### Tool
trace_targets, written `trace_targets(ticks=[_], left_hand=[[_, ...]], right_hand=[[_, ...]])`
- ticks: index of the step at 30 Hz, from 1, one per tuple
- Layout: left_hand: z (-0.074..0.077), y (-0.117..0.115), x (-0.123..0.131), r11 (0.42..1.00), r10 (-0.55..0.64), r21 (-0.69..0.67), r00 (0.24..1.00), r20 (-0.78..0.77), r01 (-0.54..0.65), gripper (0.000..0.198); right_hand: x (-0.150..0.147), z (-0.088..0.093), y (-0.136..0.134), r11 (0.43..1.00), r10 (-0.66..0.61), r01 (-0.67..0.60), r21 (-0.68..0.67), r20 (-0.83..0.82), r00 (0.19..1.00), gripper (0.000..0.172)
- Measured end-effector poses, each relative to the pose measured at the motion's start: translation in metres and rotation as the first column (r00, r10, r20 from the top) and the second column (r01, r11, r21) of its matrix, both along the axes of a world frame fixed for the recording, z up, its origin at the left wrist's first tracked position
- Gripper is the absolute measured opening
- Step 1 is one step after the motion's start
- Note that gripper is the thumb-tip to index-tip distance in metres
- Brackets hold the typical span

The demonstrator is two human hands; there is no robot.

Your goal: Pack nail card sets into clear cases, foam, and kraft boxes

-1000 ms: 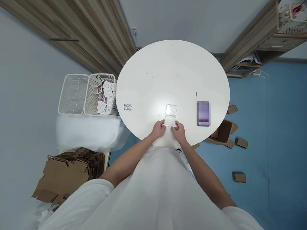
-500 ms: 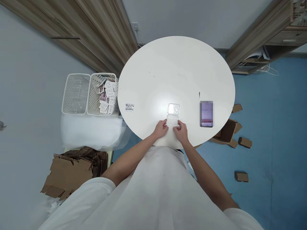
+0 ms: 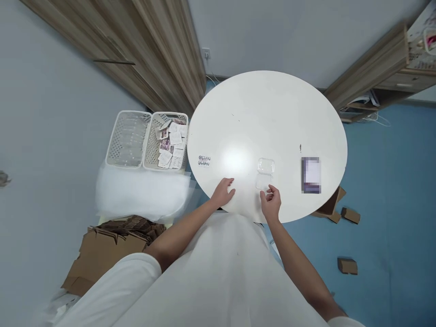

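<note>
A clear plastic hinged box [image 3: 264, 181] lies unfolded on the white oval table [image 3: 269, 104], its lid away from me. My right hand [image 3: 271, 202] is at the box's near right edge, thumb and fingers apart with nothing between them; whether it touches the edge I cannot tell. Over the table's near edge, left of the box, my left hand [image 3: 223, 192] has its fingers spread and holds nothing. Farther left lies a small clear pack of round silvery pieces [image 3: 204, 161].
A phone-like device [image 3: 311, 175] with a blurred screen lies on the right. Left of the table are a basket of printed cards [image 3: 185, 150] and a basket of clear plastic boxes [image 3: 112, 150]. Below them are white sheets [image 3: 143, 188] and flattened cardboard [image 3: 105, 256].
Both hands gripped the sides of the clear box before. My left hand has let go and moved left, and my right hand has loosened. The whole view has shifted.
</note>
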State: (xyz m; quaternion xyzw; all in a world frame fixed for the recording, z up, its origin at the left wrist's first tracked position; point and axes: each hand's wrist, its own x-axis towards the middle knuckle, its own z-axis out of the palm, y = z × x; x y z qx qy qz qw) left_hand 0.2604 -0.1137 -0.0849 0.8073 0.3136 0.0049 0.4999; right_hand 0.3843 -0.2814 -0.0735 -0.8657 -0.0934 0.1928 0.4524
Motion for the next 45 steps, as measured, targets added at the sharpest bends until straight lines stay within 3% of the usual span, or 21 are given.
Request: trace_targets(ticks=[4, 7, 9, 14, 19, 29, 35, 40, 45], left_hand=[[0.008, 0.070, -0.042, 0.962, 0.117, 0.255, 0.992, -0.052, -0.100, 0.040], [0.007, 0.117, -0.057, 0.959, 0.114, 0.274, 0.984, -0.138, -0.073, 0.047], [0.005, 0.138, -0.057, 0.963, 0.103, 0.266, 0.978, -0.180, -0.053, 0.053], [0.002, 0.162, -0.043, 0.979, 0.043, 0.203, 0.958, -0.282, 0.016, 0.066], [-0.003, 0.168, -0.034, 0.981, -0.022, 0.181, 0.962, -0.273, 0.073, 0.067], [-0.004, 0.163, -0.036, 0.981, 0.052, 0.195, 0.972, -0.228, -0.007, 0.057], [-0.006, 0.157, -0.040, 0.988, 0.069, 0.150, 0.981, -0.179, -0.042, 0.062], [-0.008, 0.145, -0.040, 0.993, 0.031, 0.112, 0.997, -0.076, -0.023, 0.063], [-0.001, 0.122, -0.027, 0.995, -0.039, 0.088, 0.999, 0.019, 0.037, 0.061]], right_hand=[[-0.019, 0.004, 0.058, 0.951, 0.310, -0.310, -0.003, -0.005, 0.951, 0.039], [-0.029, -0.001, 0.109, 0.856, 0.510, -0.516, -0.047, -0.090, 0.855, 0.037], [-0.034, -0.009, 0.139, 0.816, 0.566, -0.571, -0.085, -0.081, 0.821, 0.040], [-0.044, -0.026, 0.194, 0.757, 0.640, -0.629, -0.178, 0.007, 0.768, 0.051], [-0.048, -0.033, 0.224, 0.753, 0.623, -0.591, -0.290, 0.025, 0.782, 0.060], [-0.056, -0.034, 0.231, 0.757, 0.579, -0.524, -0.390, 0.028, 0.815, 0.058], [-0.058, -0.033, 0.224, 0.786, 0.575, -0.539, -0.303, 0.035, 0.818, 0.058], [-0.050, -0.026, 0.203, 0.802, 0.588, -0.581, -0.136, 0.010, 0.809, 0.064], [-0.033, -0.013, 0.164, 0.794, 0.605, -0.601, -0.086, 0.021, 0.796, 0.069]])
